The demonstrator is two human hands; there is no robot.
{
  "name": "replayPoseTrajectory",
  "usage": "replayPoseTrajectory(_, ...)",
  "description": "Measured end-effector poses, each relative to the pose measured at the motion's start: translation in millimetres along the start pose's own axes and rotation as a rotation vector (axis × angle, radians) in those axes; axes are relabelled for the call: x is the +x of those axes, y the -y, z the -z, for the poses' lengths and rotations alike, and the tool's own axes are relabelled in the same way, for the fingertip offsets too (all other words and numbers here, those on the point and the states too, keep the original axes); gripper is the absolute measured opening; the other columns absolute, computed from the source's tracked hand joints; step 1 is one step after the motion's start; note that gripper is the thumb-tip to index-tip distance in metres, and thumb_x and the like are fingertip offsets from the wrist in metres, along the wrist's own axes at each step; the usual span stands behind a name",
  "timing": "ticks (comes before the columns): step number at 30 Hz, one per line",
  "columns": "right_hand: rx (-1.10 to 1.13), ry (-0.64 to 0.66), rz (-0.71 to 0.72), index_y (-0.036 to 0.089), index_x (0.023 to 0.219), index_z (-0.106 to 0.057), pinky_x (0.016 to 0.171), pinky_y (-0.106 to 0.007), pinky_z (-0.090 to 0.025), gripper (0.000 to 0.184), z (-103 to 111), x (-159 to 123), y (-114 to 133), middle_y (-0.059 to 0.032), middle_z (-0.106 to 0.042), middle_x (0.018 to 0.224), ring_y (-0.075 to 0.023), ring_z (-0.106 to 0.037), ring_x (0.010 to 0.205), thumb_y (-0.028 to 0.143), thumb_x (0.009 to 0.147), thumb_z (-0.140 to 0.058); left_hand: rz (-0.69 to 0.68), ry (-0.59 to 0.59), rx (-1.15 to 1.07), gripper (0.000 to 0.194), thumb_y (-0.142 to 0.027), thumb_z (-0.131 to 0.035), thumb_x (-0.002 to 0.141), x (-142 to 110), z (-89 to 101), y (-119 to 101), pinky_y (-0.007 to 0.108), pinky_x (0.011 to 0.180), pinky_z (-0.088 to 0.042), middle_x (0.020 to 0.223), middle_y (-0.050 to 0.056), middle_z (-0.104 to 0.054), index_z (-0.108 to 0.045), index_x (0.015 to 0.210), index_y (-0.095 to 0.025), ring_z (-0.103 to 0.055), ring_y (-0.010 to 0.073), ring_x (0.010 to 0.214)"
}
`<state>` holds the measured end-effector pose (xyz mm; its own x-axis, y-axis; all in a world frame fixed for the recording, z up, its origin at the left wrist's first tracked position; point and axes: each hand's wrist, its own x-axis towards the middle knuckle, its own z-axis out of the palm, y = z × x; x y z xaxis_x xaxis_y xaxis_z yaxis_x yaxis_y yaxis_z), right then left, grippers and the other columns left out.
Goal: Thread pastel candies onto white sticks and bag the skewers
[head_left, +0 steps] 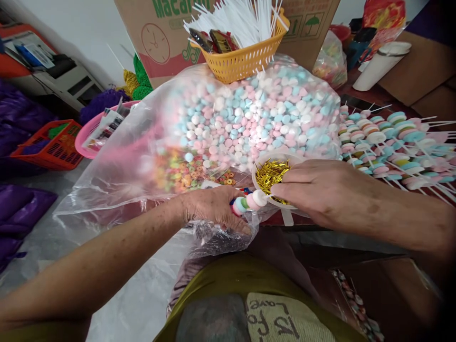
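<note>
My left hand (213, 206) is closed around a short skewer of pastel round candies (249, 202), pink, white, green and blue. My right hand (313, 192) rests over a small white bowl (257, 167) of gold twist ties (271, 172), fingers together and reaching into the ties; whether they pinch one is hidden. Just behind both hands lies a big clear plastic bag (245, 114) full of pink, blue and white candy discs, with colourful ring-shaped sweets (178, 173) under it at the left.
Several finished candy skewers (392, 142) are piled at the right. A yellow basket (245, 59) of white sticks stands behind the bag, before a cardboard box (160, 38). A pink basin (89, 135) and red basket (53, 145) sit at left.
</note>
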<state>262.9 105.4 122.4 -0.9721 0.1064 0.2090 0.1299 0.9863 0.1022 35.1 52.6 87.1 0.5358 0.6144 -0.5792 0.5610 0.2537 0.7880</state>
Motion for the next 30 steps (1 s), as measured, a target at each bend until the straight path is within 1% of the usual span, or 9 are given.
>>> replayPoseTrajectory(4, -0.006, 0.054, 0.007, 0.016, 0.082, -0.059, 0.063, -0.03, -0.031, 0.017, -11, 15, 5, -0.0038, -0.059, 0.073, -0.0157, -0.048, 0.067, 0.005, 0.08, -0.045, 0.047, 0.031, 0.035, 0.033, -0.04, -0.073, 0.064, 1, 3.4, -2, 0.023, 0.048, -0.039, 0.06, -0.003, -0.054, -0.055, 0.078, -0.018, -0.051, 0.0111, 0.05)
replayPoseTrajectory(8, 0.073, 0.138, -0.079, 0.016, 0.074, -0.057, 0.055, -0.027, -0.028, 0.016, -15, 10, -4, -0.0023, -0.057, 0.068, -0.0134, -0.046, 0.061, 0.007, 0.079, -0.045, -0.071, 0.011, 0.093, 0.05, -0.034, -0.077, 0.06, -10, 16.2, 6, 0.025, 0.063, -0.044, 0.082, 0.001, -0.063, -0.056, 0.103, -0.02, -0.058, 0.0149, 0.072)
replayPoseTrajectory(10, 0.107, 0.154, -0.13, 0.016, 0.07, -0.055, 0.053, -0.026, -0.027, 0.017, -17, 3, -8, -0.0015, -0.055, 0.066, -0.0124, -0.044, 0.058, 0.008, 0.079, -0.044, -0.091, -0.006, 0.121, 0.048, -0.03, -0.074, 0.064, -17, 19.9, 12, 0.024, 0.067, -0.044, 0.087, 0.0, -0.063, -0.056, 0.107, -0.02, -0.057, 0.0149, 0.077)
replayPoseTrajectory(13, 0.109, 0.109, -0.139, 0.016, 0.074, -0.058, 0.054, -0.026, -0.028, 0.017, -21, -5, -10, -0.0013, -0.054, 0.065, -0.0126, -0.044, 0.058, 0.01, 0.081, -0.044, -0.071, -0.03, 0.15, 0.033, -0.024, -0.063, 0.073, -26, 19.8, 17, 0.021, 0.065, -0.042, 0.086, -0.002, -0.061, -0.057, 0.106, -0.02, -0.055, 0.0122, 0.074)
replayPoseTrajectory(15, 0.059, 0.045, -0.097, 0.016, 0.076, -0.061, 0.057, -0.028, -0.031, 0.021, -21, -7, -9, -0.0029, -0.055, 0.065, -0.0143, -0.046, 0.06, 0.012, 0.084, -0.042, -0.061, -0.022, 0.165, 0.034, -0.018, -0.06, 0.073, -29, 18.5, 16, 0.019, 0.062, -0.041, 0.084, -0.002, -0.06, -0.057, 0.106, -0.021, -0.053, 0.011, 0.072)
replayPoseTrajectory(19, -0.107, -0.083, -0.095, 0.019, 0.085, -0.065, 0.067, -0.035, -0.036, 0.03, -8, -12, 0, -0.0061, -0.062, 0.076, -0.0193, -0.051, 0.073, 0.014, 0.09, -0.036, -0.056, 0.116, 0.025, 0.032, -0.015, -0.066, 0.066, -29, 17.5, 15, 0.018, 0.055, -0.04, 0.073, -0.002, -0.057, -0.059, 0.097, -0.016, -0.05, 0.0098, 0.063)
replayPoseTrajectory(23, -0.219, -0.14, -0.159, 0.028, 0.096, -0.066, 0.079, -0.04, -0.037, 0.031, 4, -20, 18, -0.003, -0.066, 0.089, -0.0205, -0.053, 0.085, 0.012, 0.09, -0.04, -0.054, 0.245, -0.101, 0.028, -0.022, -0.076, 0.06, -23, 16.4, 19, 0.019, 0.049, -0.037, 0.059, -0.005, -0.05, -0.06, 0.082, -0.015, -0.044, 0.0073, 0.052)
replayPoseTrajectory(28, -0.154, -0.196, -0.079, 0.026, 0.099, -0.065, 0.082, -0.038, -0.037, 0.031, -9, -24, 27, -0.0036, -0.065, 0.086, -0.0187, -0.052, 0.083, 0.009, 0.089, -0.04, -0.06, 0.311, -0.098, 0.031, -0.026, -0.08, 0.056, -21, 15.3, 22, 0.02, 0.05, -0.039, 0.058, -0.005, -0.052, -0.062, 0.078, -0.016, -0.045, 0.0083, 0.052)
replayPoseTrajectory(30, -0.057, -0.164, -0.082, 0.022, 0.094, -0.065, 0.074, -0.035, -0.038, 0.029, -16, -23, 23, -0.0046, -0.063, 0.079, -0.018, -0.052, 0.076, 0.01, 0.089, -0.039, -0.078, 0.251, -0.018, 0.025, -0.029, -0.077, 0.061, -22, 13.9, 19, 0.02, 0.054, -0.04, 0.061, -0.004, -0.055, -0.061, 0.077, -0.016, -0.048, 0.009, 0.055)
